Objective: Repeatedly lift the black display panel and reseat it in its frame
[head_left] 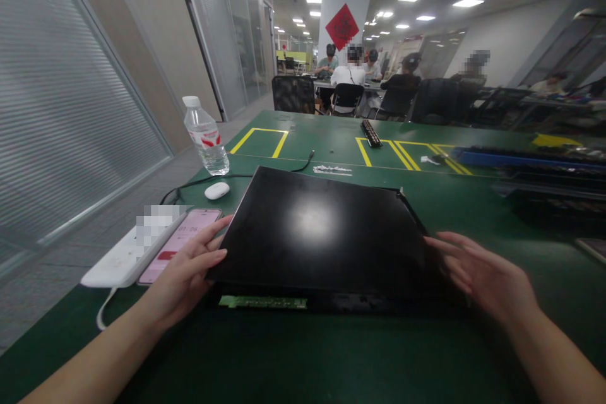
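A black, glossy display panel (326, 233) lies in front of me at a slight tilt, with a ceiling light mirrored in its face. A strip of green circuit board (262, 302) shows below its near edge. My left hand (182, 271) grips the panel's left edge, thumb on the near side and fingers toward the back. At the opposite edge, my right hand (487, 274) holds the panel between thumb and fingers; its lower fingers are blurred and partly hidden in the dark. Whether the panel's underside touches the table cannot be made out.
On the green table (303, 360), a phone (189, 237), white device (123, 255), white earbud case (216, 190) and water bottle (206, 139) stand left. A black cable (213, 178) runs behind the panel. Blurred dark panels (558, 183) lie right. People sit farther back.
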